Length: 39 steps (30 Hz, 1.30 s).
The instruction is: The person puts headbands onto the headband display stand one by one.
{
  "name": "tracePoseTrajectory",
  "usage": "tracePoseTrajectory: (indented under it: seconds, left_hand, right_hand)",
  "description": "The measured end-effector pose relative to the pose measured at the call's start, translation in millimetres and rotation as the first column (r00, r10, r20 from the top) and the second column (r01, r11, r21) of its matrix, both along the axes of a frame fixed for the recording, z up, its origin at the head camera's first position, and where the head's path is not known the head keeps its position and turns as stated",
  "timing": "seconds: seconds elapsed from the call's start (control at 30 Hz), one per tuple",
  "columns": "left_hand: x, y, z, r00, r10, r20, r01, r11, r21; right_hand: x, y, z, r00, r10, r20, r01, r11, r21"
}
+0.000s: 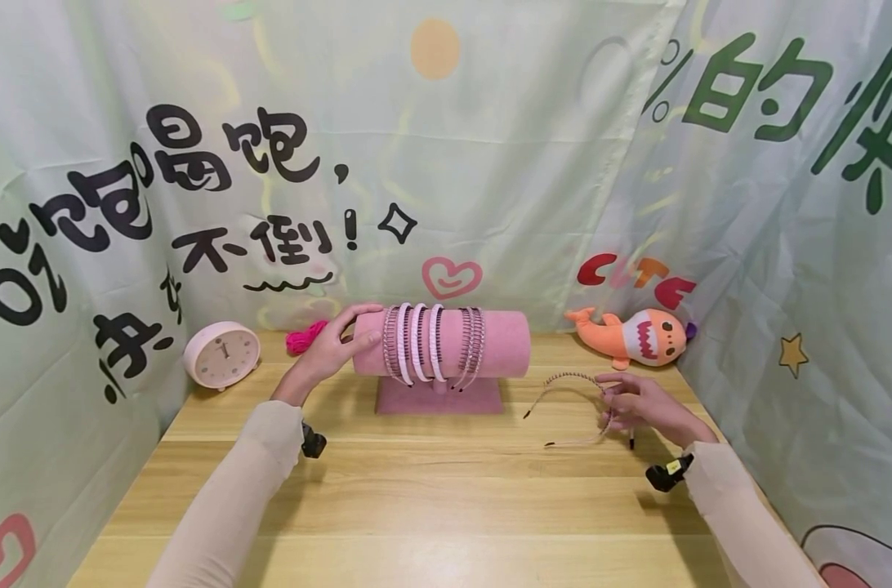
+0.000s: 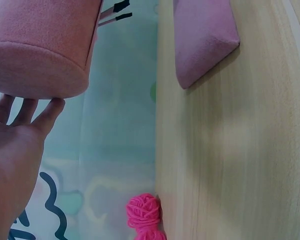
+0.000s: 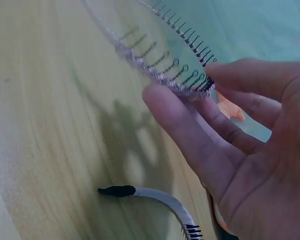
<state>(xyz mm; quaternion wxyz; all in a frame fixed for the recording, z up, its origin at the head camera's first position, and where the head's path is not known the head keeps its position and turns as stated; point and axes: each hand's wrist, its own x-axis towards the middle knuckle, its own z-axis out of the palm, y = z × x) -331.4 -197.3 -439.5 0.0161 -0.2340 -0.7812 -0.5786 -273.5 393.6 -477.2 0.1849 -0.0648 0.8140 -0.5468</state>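
A pink velvet headband stand [image 1: 506, 343], a padded roll on a flat base, carries several white and grey toothed headbands [image 1: 417, 347]. My left hand [image 1: 336, 341] holds the roll's left end, thumb on its front and fingers over the top. In the left wrist view, fingertips [image 2: 50, 112] press against the roll's end. To the right of the stand, my right hand [image 1: 648, 404] pinches a beaded toothed headband [image 3: 165, 80] between thumb and fingers, raised over the table. Below that hand lies another headband [image 3: 160, 194], pale with a black tip, partly hidden.
A wooden table [image 1: 417, 498] fills the foreground. Behind the left hand is pink yarn [image 1: 305, 338], with a round pink clock [image 1: 222, 354] farther left. An orange plush shark [image 1: 633, 336] sits at the back right. Printed curtains [image 1: 490, 204] enclose the table's back and sides.
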Motion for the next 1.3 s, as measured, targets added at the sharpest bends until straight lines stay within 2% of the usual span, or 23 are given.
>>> tracePoseTrajectory:
  seconds: [0.13,0.7,1.03,1.3]
  left_hand:
    - [0.6,0.5,0.5,1.0,0.002,0.001,-0.002,1.0,0.003]
    - [2.3,1.9,1.3,1.0,-0.002,0.0,0.002,1.0,0.006]
    - [2.9,2.4,2.5,1.0,0.0,0.001,0.0,1.0,0.002]
    - [2.0,0.5,0.7,1.0,-0.003,-0.008,0.003,1.0,0.007]
  right_hand:
    - [1.3,-1,-0.8,1.0,0.011,0.009,-0.011,1.0,-0.023]
    - [3.4,-2,-4.2,1.0,0.02,-0.016,-0.02,1.0,-0.005]
    - [4.4,-6,-7.7,1.0,0.019,-0.005,-0.019,0.998,-0.053]
    - [4.5,-4,-12.5,0.998,0.063,-0.007,-0.064,0.993,-0.097]
